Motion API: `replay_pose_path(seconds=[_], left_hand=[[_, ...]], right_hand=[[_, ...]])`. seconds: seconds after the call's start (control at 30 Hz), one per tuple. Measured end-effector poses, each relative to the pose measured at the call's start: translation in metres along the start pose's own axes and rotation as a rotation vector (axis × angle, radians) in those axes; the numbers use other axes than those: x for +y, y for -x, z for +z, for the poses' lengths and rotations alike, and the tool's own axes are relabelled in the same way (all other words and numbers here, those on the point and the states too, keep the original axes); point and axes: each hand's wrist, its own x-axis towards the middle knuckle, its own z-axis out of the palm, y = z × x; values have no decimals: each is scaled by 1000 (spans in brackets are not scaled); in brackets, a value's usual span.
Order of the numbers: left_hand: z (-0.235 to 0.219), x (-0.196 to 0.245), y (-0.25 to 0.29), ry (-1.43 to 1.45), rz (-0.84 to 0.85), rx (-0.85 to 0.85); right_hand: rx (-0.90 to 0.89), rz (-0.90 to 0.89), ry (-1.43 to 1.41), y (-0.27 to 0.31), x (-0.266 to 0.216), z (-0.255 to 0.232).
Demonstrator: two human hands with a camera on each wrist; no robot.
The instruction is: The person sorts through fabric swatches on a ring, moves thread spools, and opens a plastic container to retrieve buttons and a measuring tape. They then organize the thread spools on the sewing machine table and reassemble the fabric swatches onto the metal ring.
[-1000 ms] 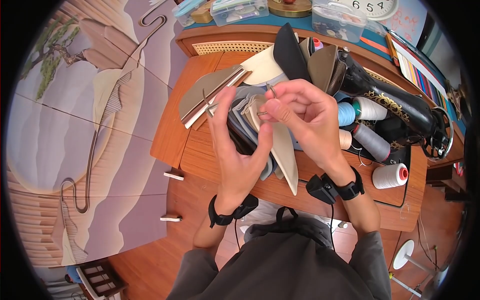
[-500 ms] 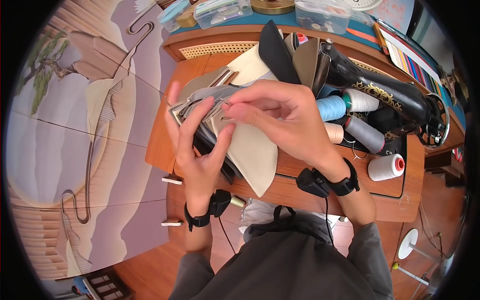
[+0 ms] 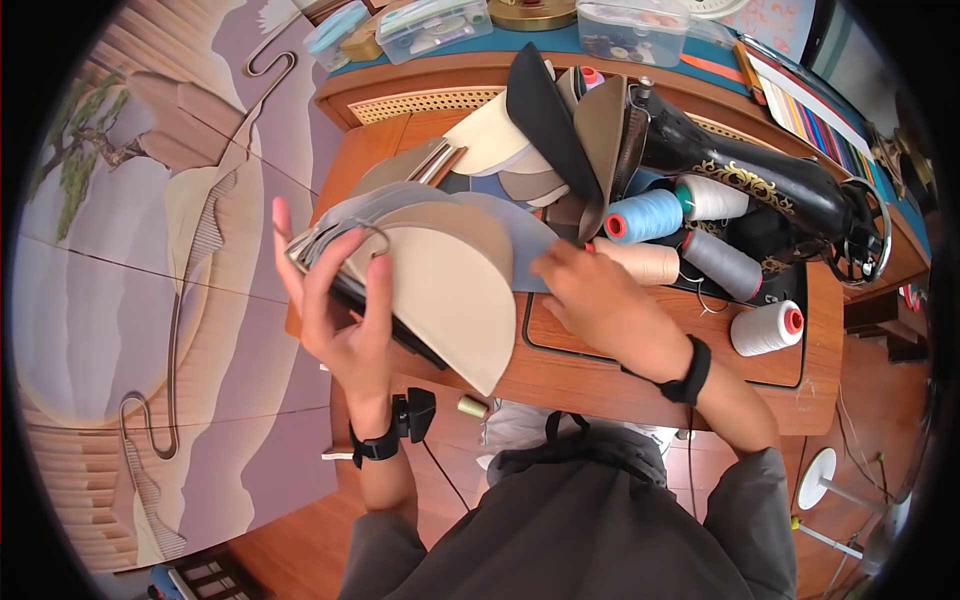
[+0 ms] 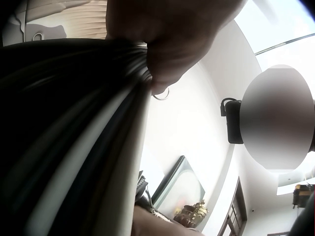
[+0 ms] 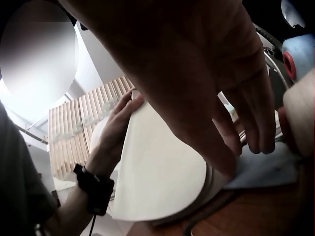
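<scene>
My left hand [image 3: 350, 330] holds a fanned bundle of half-round swatches at its gathered corner, thumb in front and the other fingers behind. A cream swatch [image 3: 450, 300] lies at the front of the bundle, with a tan swatch [image 3: 465, 228] and grey ones behind. A thin metal ring [image 3: 378, 236] shows by the thumb and fingertip. My right hand [image 3: 610, 305] is low over the table, its fingers hanging apart in the right wrist view. Its fingertips are right at a blue-grey swatch [image 3: 530, 240] beside the peach thread spool [image 3: 640, 262].
A black sewing machine [image 3: 750, 160] stands at the right. Near it lie a blue spool [image 3: 645, 215], a grey spool [image 3: 722, 265] and a white spool [image 3: 765, 328]. More swatches, including a black one [image 3: 545, 120], lean at the back. Plastic boxes [image 3: 435, 30] line the shelf.
The right hand has left the ring by the left hand and moved right and down to the blue-grey swatch. The left hand has shifted left with the bundle, which now shows its cream face more broadly.
</scene>
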Motion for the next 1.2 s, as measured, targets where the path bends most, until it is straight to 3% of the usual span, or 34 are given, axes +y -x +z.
replay_pose_path(seconds=[0.17,0.3,0.37,0.4,0.47,0.5,0.57,0.6,0.77,0.83,0.9,0.97,1.0,1.1,1.17,1.2], left_hand=[[-18,-6,0,-28,-2,9],[-28,-9,1,-41,-12,13],[-31,-9,2,-53,0,16],[-31,-8,2,-56,1,21],[-32,-4,2,-39,-27,15],[-33,-5,2,-42,-23,19],[-35,-6,2,-49,-26,5],[-35,-5,1,-53,-22,10],[-32,1,0,-34,-29,-28],[-29,4,-2,-37,-31,-25],[-28,6,-3,-97,12,-74],[-23,16,-4,-85,-22,-78],[-20,20,-5,-69,5,-116],[-13,29,-5,-60,40,-197],[-3,37,-5,12,49,-300],[1,38,-3,63,28,-329]], right_hand=[[-129,5,170,-1,0,10],[-104,-72,263,-5,1,12],[221,-175,114,-13,0,6],[221,-180,114,-19,-1,1],[459,-297,-112,-29,-5,-11],[461,-302,-112,-33,-9,-15],[472,-151,-689,-40,-14,-20],[460,-146,-798,-43,-10,-20],[479,-197,-993,-48,-2,-41],[564,-137,-1040,-41,-6,-59],[563,-157,-1027,-34,-4,-72],[543,-223,-1190,-29,-5,-81],[412,-168,-1183,-25,-5,-88],[265,-220,-1162,-33,-10,-79],[176,-186,-1140,-33,-14,-81],[120,-134,-1260,-32,-17,-78]])
